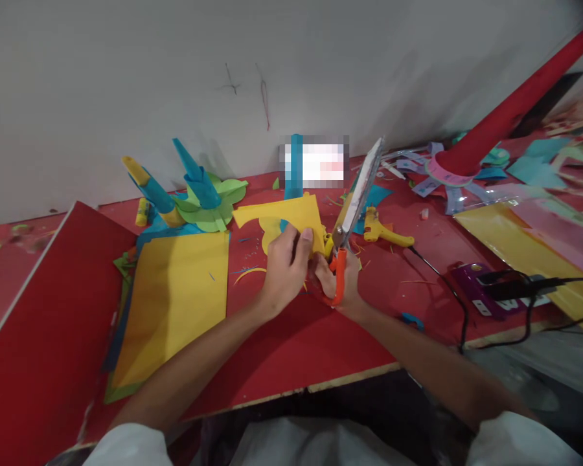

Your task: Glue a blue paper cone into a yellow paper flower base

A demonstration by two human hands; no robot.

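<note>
My left hand [287, 264] is closed on a piece of yellow paper [296, 208], its thumb lying on top near the paper's lower right. Part of the sheet's left side is cut away in a curve. My right hand [346, 281] is wrapped round the orange handles of a large pair of scissors [340, 275]. The blades point up and away, with a whitish covering along one of them. They stand just right of the yellow paper; I cannot tell whether they touch it. Behind the paper rises a blue paper tube [296, 165].
Yellow sheets [179, 291] lie at left beside a red board [53, 310]. Blue and green paper flowers [204, 194] stand behind them. To the right are a yellow glue gun [383, 233] with a black cord, a purple power strip [486, 291] and a red cone [505, 110]. Paper scraps dot the red table.
</note>
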